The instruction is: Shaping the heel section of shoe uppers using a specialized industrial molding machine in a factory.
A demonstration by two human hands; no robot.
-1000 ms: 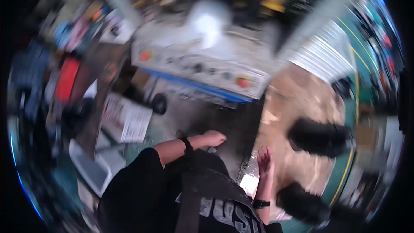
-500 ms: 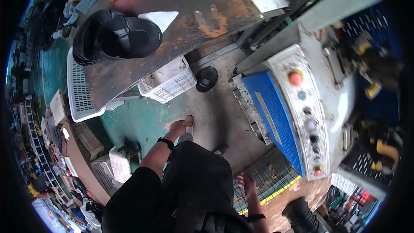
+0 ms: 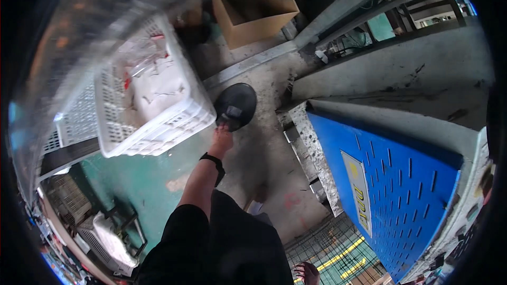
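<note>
On the floor lies a black, rounded, flat piece point(image 3: 237, 103) with a small grey patch. My left hand point(image 3: 223, 136) reaches down to it, with the fingers closed at its near edge; how firm the hold is cannot be seen. A dark band circles that wrist. Low in the view, my right hand point(image 3: 307, 273) is partly cut off, beside a dark wire mesh point(image 3: 327, 248). Its fingers are loosely bent and slightly apart, and nothing shows in them.
Left of the black piece stands a white slotted crate point(image 3: 174, 132) holding pale material and clear plastic. Behind is an open cardboard box point(image 3: 259, 26). A machine's blue slotted panel point(image 3: 385, 190) rises on the right. A blurred table edge point(image 3: 121, 16) hangs overhead at upper left.
My view has dropped lower and closer to the floor. My left hand has moved forward from near my foot to the black piece. The right hand has shifted toward the lower edge.
</note>
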